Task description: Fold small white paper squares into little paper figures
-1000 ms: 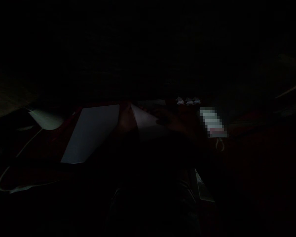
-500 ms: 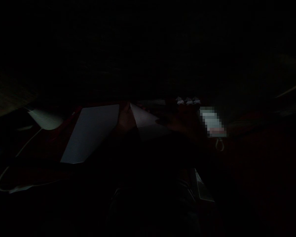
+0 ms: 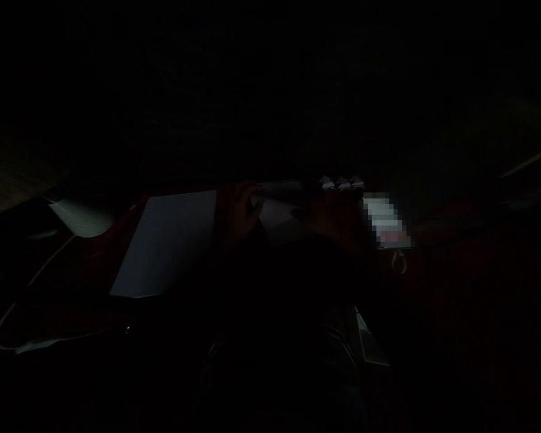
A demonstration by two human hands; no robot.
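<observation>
nearest, below the paper (image 3: 282, 222) and to its right, lies a flat thing with a pale edge (image 3: 373, 346), too dark to name; left of the paper lies a large white sheet (image 3: 166, 240), flat, and well beyond it on that side a pale curved thing (image 3: 83, 219); the paper itself is between the hands; the left hand (image 3: 244, 207) curls thumb and fingers narrowly around the paper's left corner and seems to hold it; the right hand (image 3: 324, 219) is at the paper's right side, though i cannot tell whether it grips; right of the paper is a bright slab (image 3: 385, 219), its face blurred out; beyond the paper and to its right, three small folded pieces (image 3: 341, 183) stand in a row and look finished; the paper looks only partly folded, with more shaping left; its creases are too dark to count
</observation>
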